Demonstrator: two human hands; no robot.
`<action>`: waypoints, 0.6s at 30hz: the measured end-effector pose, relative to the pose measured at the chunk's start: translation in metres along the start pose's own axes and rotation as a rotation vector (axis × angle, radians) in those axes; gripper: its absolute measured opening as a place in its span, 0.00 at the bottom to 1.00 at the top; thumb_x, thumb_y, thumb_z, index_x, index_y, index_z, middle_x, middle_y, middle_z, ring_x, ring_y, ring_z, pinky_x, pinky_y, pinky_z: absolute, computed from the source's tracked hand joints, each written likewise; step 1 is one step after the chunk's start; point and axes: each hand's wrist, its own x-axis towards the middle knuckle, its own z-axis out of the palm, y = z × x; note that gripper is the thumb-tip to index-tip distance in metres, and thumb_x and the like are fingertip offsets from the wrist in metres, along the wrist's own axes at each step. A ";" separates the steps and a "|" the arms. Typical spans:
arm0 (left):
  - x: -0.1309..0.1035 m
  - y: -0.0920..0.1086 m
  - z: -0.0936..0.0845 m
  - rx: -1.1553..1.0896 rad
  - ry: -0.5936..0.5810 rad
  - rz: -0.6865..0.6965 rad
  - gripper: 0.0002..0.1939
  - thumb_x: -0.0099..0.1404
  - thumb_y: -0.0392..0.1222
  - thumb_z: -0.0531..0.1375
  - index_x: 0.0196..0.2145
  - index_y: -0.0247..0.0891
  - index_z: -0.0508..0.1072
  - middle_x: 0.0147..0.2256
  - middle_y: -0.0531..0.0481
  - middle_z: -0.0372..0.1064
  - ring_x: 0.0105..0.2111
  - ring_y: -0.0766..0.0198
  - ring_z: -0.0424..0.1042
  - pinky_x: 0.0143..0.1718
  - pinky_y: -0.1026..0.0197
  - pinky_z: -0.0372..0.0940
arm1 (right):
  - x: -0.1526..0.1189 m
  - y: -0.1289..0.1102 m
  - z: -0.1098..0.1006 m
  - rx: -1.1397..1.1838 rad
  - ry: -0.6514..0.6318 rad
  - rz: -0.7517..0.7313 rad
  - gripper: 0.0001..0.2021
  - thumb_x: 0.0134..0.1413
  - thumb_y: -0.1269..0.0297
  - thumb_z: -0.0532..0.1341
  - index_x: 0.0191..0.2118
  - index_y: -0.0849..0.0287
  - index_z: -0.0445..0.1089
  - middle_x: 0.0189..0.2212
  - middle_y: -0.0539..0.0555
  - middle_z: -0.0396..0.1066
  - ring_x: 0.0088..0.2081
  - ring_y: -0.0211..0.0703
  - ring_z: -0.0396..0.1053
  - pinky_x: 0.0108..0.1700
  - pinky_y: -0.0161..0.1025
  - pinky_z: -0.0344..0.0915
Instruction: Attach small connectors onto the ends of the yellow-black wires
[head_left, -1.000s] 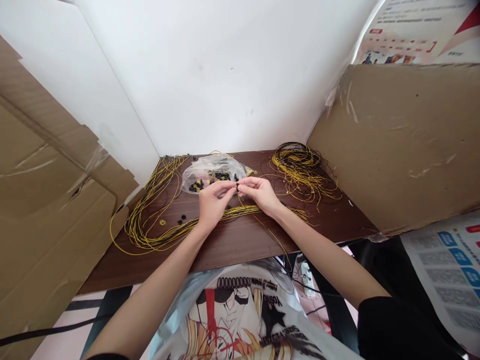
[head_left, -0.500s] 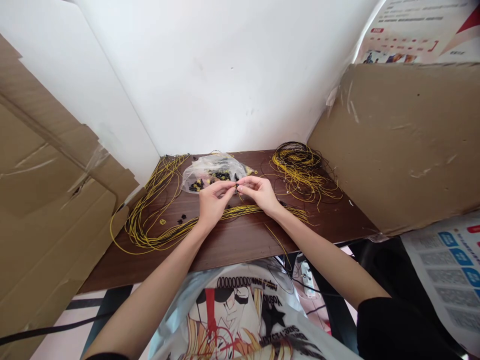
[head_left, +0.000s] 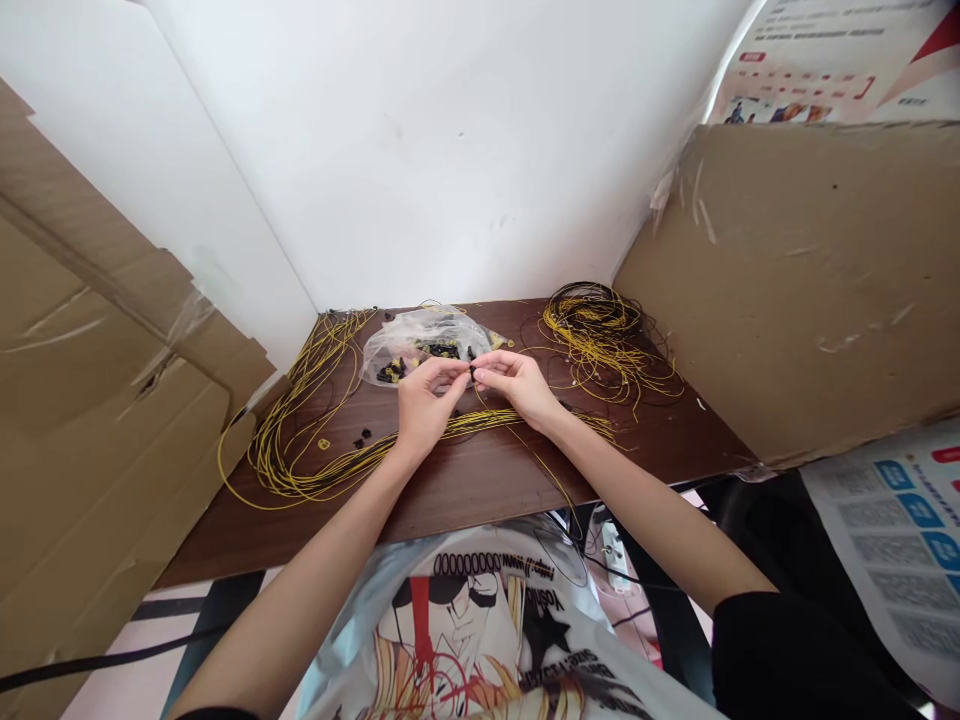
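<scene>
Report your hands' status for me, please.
Left hand and right hand pinching small black part; plastic bag close behind; wire bundle beneath wrists.

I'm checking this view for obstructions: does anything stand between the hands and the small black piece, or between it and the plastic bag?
Nothing visible does. The left hand and right hand pinch the small black piece at their fingertips, and no object shows between it and the plastic bag just beyond.

Brown counter (head_left: 420, 500) against white wall (head_left: 450, 150); even light.
Cardboard panels (head_left: 810, 290) both sides; pale pink floor (head_left: 135, 650) below; power strip (head_left: 615, 560) underneath.
</scene>
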 end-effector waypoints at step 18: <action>0.000 0.007 -0.001 0.135 -0.019 0.165 0.07 0.59 0.37 0.61 0.35 0.38 0.78 0.32 0.49 0.68 0.29 0.69 0.67 0.32 0.66 0.66 | -0.002 -0.003 -0.002 0.219 -0.062 0.199 0.14 0.34 0.66 0.73 0.32 0.61 0.76 0.27 0.49 0.75 0.27 0.31 0.70 0.36 0.31 0.68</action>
